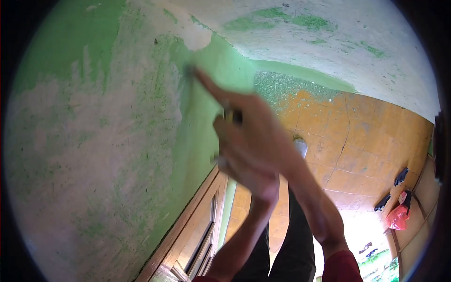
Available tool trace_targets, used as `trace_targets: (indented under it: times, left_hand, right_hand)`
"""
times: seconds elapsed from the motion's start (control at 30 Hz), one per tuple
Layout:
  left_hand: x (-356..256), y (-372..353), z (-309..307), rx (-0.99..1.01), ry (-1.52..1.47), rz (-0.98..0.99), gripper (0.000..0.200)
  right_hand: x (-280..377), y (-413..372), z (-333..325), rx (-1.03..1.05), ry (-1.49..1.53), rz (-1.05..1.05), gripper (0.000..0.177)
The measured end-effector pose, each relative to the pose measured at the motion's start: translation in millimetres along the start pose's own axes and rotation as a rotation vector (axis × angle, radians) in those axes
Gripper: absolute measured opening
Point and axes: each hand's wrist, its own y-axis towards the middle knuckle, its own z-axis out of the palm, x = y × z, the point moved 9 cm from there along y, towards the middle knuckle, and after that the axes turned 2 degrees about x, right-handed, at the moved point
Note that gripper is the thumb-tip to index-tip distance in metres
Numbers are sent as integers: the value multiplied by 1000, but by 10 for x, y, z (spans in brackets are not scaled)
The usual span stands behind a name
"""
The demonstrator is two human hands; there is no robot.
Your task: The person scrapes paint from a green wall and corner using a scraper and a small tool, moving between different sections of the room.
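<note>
In front of the green, patchy wall (94, 150), my right hand (258, 127) is raised, its index finger stretched towards the wall and its other fingers curled round something dark and blurred. A small dark smear shows at the tip of that finger. Just below, and overlapping it, my left hand (246, 171) is closed, with a small pale bit of something at its fingers. What the hands hold is too blurred to name. Behind the hands, the wall has bare whitish areas and strips of green paint.
A wooden-framed window (202, 235) is set below in the wall. Debris lies on the orange tiled floor (357, 141), which also bears green specks near the corner. Dark items (383, 202) and a red plastic bag (398, 217) are at the right. A foot (300, 146) shows below.
</note>
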Motion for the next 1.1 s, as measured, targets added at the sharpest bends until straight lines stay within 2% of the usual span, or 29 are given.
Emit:
trace_targets:
  times: [0.07,0.1,0.2,0.23,0.27,0.33,0.37,0.4,0.43,0.47,0.5,0.53,0.6,0.63,0.67,0.7,0.73,0.77,0.93,0.97,1.1]
  left_hand:
    - [-68,-117,-20,182,506,76,61]
    - [-41,-127,-4,189,513,72,61]
    - [125,-115,186,79,85,-88,79]
    - [45,-146,72,47,90,17,81]
    - [24,-191,-108,58,104,8,81]
    - [-95,-129,-129,321,365,107,74]
    - [3,15,-155,309,540,202,68]
    - [62,2,-86,316,546,199,68]
    - [320,38,58,295,82,-80,60]
    - [480,53,246,266,-385,-356,51]
    - [336,151,276,270,-370,-491,57]
    - [272,122,207,260,-368,-490,57]
    - [-157,6,-16,345,511,3,63]
    - [-150,-49,-63,343,728,151,50]
    - [-77,-45,6,345,736,147,50]
    - [-64,-7,20,205,405,126,56]
    - [-30,35,4,69,68,110,62]
    - [-37,175,93,110,126,-12,60]
    - [-18,157,122,150,221,-2,66]
    - [0,143,133,170,266,-5,68]
    - [31,30,44,185,322,5,72]
  right_hand:
    - [45,20,-35,4,-7,-9,71]
    - [26,-11,2,13,8,4,71]
    - [-5,34,-93,-4,45,26,69]
    - [-14,4,-39,-11,51,18,68]
    - [1,-53,50,-12,68,14,68]
    - [101,-117,118,-4,106,-5,69]
    - [114,-97,108,-16,82,-4,69]
    - [112,-115,118,-29,67,15,69]
    - [97,27,-32,-119,30,-26,70]
    - [69,24,-71,-125,29,-16,70]
    - [76,56,-91,-114,9,-27,71]
    - [100,82,-82,-97,-7,-39,71]
    - [51,-121,100,-52,-4,14,71]
    - [35,-160,152,-98,12,-71,71]
    - [177,-148,154,-137,38,-144,71]
    - [108,-77,55,-105,-10,-24,71]
    - [156,-18,-38,-107,-3,-18,71]
    - [171,57,-107,-91,12,10,70]
    - [325,-98,136,-81,89,-48,68]
    - [259,-59,62,-121,76,-10,68]
    - [220,14,-45,-54,86,68,69]
